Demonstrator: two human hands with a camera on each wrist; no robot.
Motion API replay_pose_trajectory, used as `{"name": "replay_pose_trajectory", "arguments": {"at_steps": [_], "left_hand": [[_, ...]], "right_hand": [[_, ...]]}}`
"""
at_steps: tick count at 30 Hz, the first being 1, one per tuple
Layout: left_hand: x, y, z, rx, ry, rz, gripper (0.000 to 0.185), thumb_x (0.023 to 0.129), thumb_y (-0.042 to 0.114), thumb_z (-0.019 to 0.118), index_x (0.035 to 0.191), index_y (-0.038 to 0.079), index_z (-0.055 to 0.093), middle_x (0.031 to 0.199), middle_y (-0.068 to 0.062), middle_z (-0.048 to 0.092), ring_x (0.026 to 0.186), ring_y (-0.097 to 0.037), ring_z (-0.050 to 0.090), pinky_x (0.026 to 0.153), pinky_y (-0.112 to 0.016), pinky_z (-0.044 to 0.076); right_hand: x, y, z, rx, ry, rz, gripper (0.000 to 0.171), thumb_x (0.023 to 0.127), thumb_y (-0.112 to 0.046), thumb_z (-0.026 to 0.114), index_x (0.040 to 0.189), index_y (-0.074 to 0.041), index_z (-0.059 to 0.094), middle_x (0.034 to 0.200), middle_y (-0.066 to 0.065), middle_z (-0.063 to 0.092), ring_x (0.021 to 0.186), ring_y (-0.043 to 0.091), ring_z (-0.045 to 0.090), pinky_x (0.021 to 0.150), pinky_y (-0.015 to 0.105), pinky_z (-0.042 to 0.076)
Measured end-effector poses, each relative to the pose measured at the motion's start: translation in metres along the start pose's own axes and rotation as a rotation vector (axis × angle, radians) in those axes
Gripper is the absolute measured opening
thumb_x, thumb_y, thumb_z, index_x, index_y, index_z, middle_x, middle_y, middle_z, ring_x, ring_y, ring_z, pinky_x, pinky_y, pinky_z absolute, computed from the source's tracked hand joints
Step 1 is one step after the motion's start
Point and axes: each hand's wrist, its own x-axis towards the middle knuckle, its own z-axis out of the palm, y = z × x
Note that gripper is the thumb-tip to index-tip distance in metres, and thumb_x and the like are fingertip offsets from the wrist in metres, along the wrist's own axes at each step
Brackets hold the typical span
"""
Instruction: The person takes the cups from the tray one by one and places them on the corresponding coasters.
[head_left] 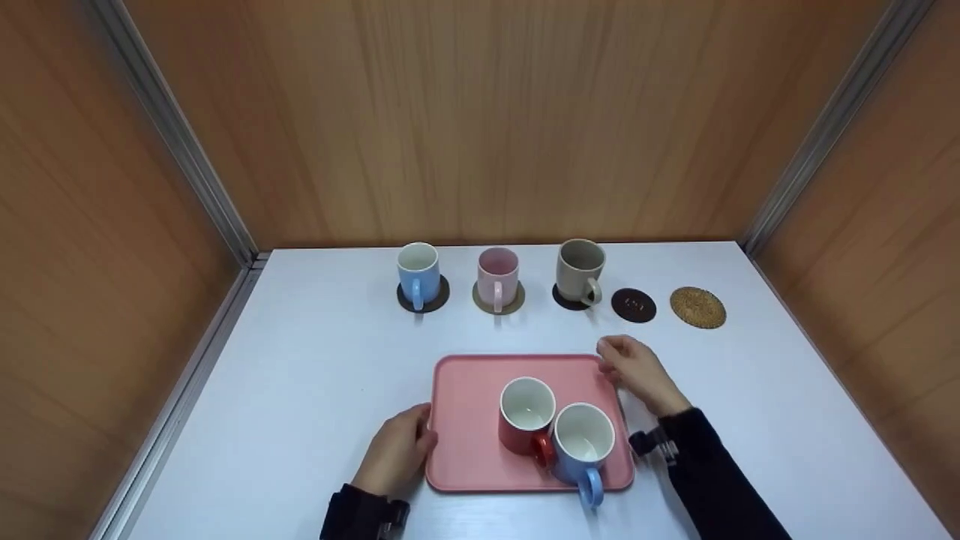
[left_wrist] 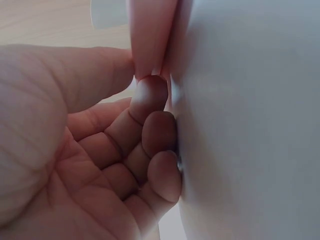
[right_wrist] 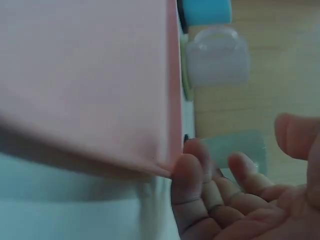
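Observation:
A pink tray [head_left: 465, 420] lies on the white table with a red mug [head_left: 517, 431] and a blue mug [head_left: 581, 450] standing on it, close together. At the tray's left edge my left hand [head_left: 394, 450] pinches the rim, thumb above and curled fingers [left_wrist: 150, 95] beneath. My right hand [head_left: 641, 371] is at the tray's far right corner. In the right wrist view its fingertips [right_wrist: 187, 172] touch the corner from outside, while the thumb [right_wrist: 295, 135] stands away from it. The right fingers are loosely bent.
Along the back stand a light blue mug [head_left: 418, 274], a pale pink mug [head_left: 498, 274] and a grey-beige mug [head_left: 579, 270], each on a round coaster. To their right lie a dark coaster [head_left: 634, 305] and a woven tan coaster [head_left: 698, 307]. Wooden panels [head_left: 495, 120] enclose the table.

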Motion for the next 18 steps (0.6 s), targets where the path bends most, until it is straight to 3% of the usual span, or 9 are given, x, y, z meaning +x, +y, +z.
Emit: {"name": "replay_pose_trajectory", "arguments": {"at_steps": [4,7,12,15,18], "left_hand": [[0.000,0.000,-0.002,0.005,0.020,0.006,0.045,0.101,0.011,0.068,0.144,-0.001,0.062,0.105,-0.005,0.076,0.095,-0.015,0.068,0.090,-0.044,0.059],[-0.001,0.000,-0.004,0.003,0.027,-0.012,0.046,0.102,0.012,0.067,0.145,-0.002,0.061,0.105,-0.004,0.075,0.093,-0.015,0.066,0.089,-0.043,0.059],[-0.001,0.002,-0.004,-0.004,0.021,-0.027,0.047,0.102,0.012,0.067,0.146,-0.003,0.061,0.105,-0.005,0.075,0.092,-0.015,0.065,0.088,-0.042,0.059],[-0.001,0.002,-0.002,-0.013,0.006,-0.021,0.047,0.101,0.011,0.067,0.145,-0.002,0.062,0.105,-0.005,0.075,0.092,-0.015,0.065,0.089,-0.043,0.059],[-0.001,0.003,-0.001,-0.024,-0.005,-0.019,0.046,0.101,0.011,0.067,0.145,-0.002,0.062,0.103,-0.003,0.075,0.094,-0.016,0.065,0.090,-0.044,0.058]], "right_hand": [[-0.043,0.006,0.006,-0.030,-0.062,-0.067,0.054,0.109,-0.037,0.062,0.144,0.005,0.057,0.122,0.019,0.071,0.098,0.020,0.069,0.083,0.029,0.058],[-0.064,0.005,0.010,-0.068,-0.149,-0.129,0.053,0.110,-0.036,0.060,0.143,0.005,0.057,0.129,0.019,0.070,0.106,0.019,0.068,0.086,0.027,0.058],[-0.085,0.007,0.014,-0.076,-0.217,-0.151,0.047,0.114,-0.039,0.051,0.139,-0.002,0.064,0.132,0.013,0.071,0.120,0.018,0.062,0.097,0.023,0.051],[-0.093,0.015,0.011,-0.040,-0.263,-0.125,0.048,0.115,-0.041,0.045,0.139,-0.004,0.065,0.127,0.014,0.072,0.113,0.017,0.064,0.092,0.025,0.053],[-0.098,0.024,0.005,-0.026,-0.361,-0.135,0.048,0.115,-0.037,0.047,0.146,-0.002,0.059,0.129,0.016,0.069,0.109,0.016,0.065,0.091,0.026,0.054]]}}
